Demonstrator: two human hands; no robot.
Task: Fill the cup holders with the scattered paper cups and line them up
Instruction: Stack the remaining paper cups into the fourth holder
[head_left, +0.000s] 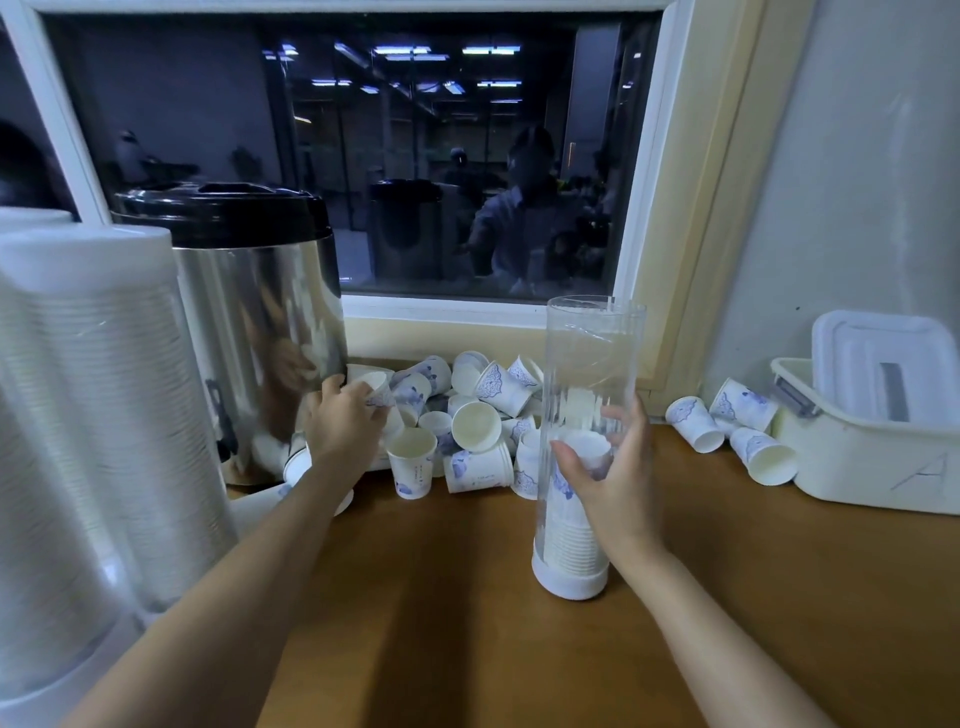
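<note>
By the pile (475, 426), the left hand (340, 418) is seemingly gripping a paper cup (376, 391) while the right hand (610, 480) is clasping the cup holder (592, 358), ready for dropping it in.

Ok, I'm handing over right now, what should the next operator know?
Left hand: grips one paper cup at the left edge of the pile, beside the steel urn.
Right hand: holds the clear cup holder upright on the table.
Done: holder partly filled with a stack.
Left: the pile below the window, three cups by the white bin, then lining up.
</note>
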